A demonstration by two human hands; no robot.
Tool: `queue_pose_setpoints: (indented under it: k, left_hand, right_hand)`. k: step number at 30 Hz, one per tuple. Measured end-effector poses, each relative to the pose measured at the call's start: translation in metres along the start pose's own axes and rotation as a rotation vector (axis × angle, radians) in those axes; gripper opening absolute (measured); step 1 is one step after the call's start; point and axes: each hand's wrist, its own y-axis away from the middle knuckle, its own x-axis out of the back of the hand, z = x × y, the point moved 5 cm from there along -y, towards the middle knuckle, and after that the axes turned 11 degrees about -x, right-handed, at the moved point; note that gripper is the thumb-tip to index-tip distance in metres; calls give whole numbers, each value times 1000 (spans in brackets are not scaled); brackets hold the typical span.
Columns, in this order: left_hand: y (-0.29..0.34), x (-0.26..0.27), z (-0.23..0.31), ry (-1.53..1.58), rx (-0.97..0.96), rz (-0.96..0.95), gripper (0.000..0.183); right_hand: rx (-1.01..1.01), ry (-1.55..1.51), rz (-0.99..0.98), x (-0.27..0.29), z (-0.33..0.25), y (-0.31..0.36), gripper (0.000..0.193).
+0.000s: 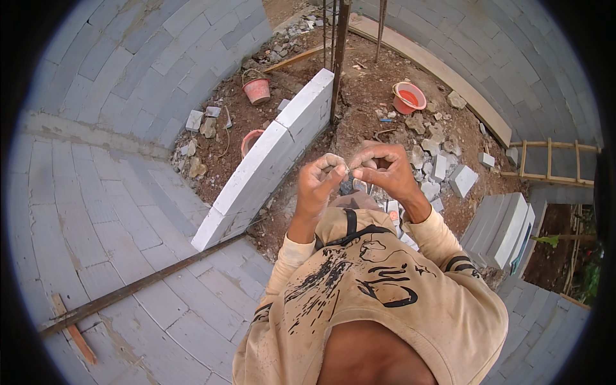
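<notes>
Head view: low, pale, rectangular-block wall (266,160); our dusty left hand (319,183), right hand (390,170) raised, both pinched narrow, contents unclear.

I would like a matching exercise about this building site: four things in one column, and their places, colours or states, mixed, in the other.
Things
1. left hand and right hand
2. long-sleeved shirt
3. wooden ladder
4. round bucket nearest the long board

Descriptions
A. beige, with black print
B. on the dirt, orange-red inside
C. in front of the body, fingertips close together
D. near the picture's right edge

Pairs: 1-C, 2-A, 3-D, 4-B
</notes>
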Motion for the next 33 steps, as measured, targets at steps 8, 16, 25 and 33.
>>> queue_pose_setpoints:
  k: [8,16,25,33]
  left_hand:
    - [4,-3,-12,439,23,-89,21]
    - [3,-4,-12,420,25,-87,17]
    - [-1,3,-10,312,35,-141,17]
    - [0,13,6,-127,66,-125,23]
  right_hand:
    - [99,-102,55,-6,2,-2,18]
    - [96,-3,80,-15,-1,2,15]
    - [103,155,116,-12,-11,5,17]
    - [134,343,35,-10,-21,6,17]
